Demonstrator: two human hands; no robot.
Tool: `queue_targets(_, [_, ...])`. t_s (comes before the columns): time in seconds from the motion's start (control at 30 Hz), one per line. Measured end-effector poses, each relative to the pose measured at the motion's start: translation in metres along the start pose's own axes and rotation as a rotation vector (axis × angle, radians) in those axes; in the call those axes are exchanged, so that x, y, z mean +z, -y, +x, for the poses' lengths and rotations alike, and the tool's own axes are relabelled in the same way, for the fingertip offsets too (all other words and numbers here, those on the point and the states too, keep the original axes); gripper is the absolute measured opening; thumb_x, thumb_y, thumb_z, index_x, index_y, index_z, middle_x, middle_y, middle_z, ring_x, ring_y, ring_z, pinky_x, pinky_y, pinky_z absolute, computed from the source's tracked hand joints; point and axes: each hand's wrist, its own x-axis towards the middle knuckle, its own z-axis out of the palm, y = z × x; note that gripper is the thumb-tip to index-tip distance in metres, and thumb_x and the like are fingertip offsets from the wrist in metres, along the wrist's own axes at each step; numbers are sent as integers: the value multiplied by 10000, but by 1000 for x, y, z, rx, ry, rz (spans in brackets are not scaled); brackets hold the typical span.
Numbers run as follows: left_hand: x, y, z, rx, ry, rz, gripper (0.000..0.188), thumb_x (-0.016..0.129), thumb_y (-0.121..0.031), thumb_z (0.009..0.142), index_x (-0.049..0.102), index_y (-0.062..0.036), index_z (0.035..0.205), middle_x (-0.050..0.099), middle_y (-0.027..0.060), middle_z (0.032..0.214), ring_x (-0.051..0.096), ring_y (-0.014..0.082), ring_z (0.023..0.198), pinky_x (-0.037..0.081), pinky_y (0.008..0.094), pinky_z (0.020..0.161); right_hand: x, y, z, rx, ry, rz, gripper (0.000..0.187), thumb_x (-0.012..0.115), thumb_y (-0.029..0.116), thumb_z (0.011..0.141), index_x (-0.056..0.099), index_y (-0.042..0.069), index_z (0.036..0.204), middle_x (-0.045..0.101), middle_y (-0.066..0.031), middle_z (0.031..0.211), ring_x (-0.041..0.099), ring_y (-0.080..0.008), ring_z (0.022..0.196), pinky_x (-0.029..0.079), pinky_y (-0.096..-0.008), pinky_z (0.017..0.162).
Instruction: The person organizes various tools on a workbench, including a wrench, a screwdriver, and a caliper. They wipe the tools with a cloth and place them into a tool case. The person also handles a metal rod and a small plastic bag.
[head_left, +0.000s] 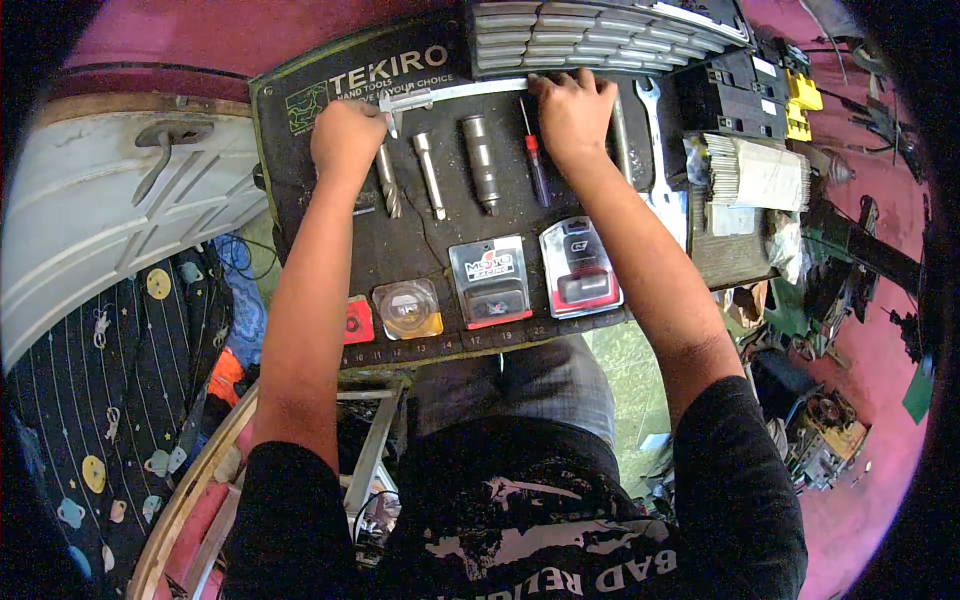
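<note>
A silver vernier caliper (462,92) lies crosswise along the far part of a dark work mat (330,220). My left hand (346,138) is closed at its jaw end, and the fingers of my right hand (574,112) are bent around the far end of its beam. Nearer to me, in a row, lie a fluted drill bit (389,182), a socket extension (429,176), a thick metal impact driver (481,165) and a screwdriver (537,165) with a red and purple handle. Right of my right hand are a metal rod (621,135) and a wrench (655,130).
Along the mat's near edge sit a red packet (358,321), a round clear case (409,308) and two blister packs (489,285), (582,272). A drawer cabinet (600,38) stands behind. Black cases (735,98) and a ribbed stack (757,173) are at right, a white door (130,200) at left.
</note>
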Motion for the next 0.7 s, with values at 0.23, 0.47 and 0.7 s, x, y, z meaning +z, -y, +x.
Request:
queue_targets(0.23, [4, 6, -2, 13, -54, -17, 247, 782, -341, 782, 806, -127, 903, 739, 195, 897, 716, 389, 868, 563, 458, 791, -11, 3, 3, 86, 85, 83, 251, 566, 223, 912, 773, 278, 1041, 745, -21, 886, 638, -237, 987, 375, -546, 916])
queue_targets(0.47, [6, 0, -11, 157, -159, 59, 276, 764, -287, 821, 771, -148, 1059, 745, 114, 1018, 685, 331, 959, 486, 450, 866, -11, 5, 4, 123, 51, 49, 120, 651, 269, 896, 762, 239, 930, 757, 3, 863, 661, -231, 932, 372, -528, 926])
queue_targets(0.7, [12, -6, -41, 550, -267, 180, 396, 701, -309, 894, 688, -109, 1236, 646, 22, 1311, 546, 236, 1150, 380, 418, 936, -32, 10, -15, 16, 132, 19, 472, 648, 204, 886, 615, 298, 1347, 688, 46, 1253, 591, -234, 1157, 337, -590, 1018])
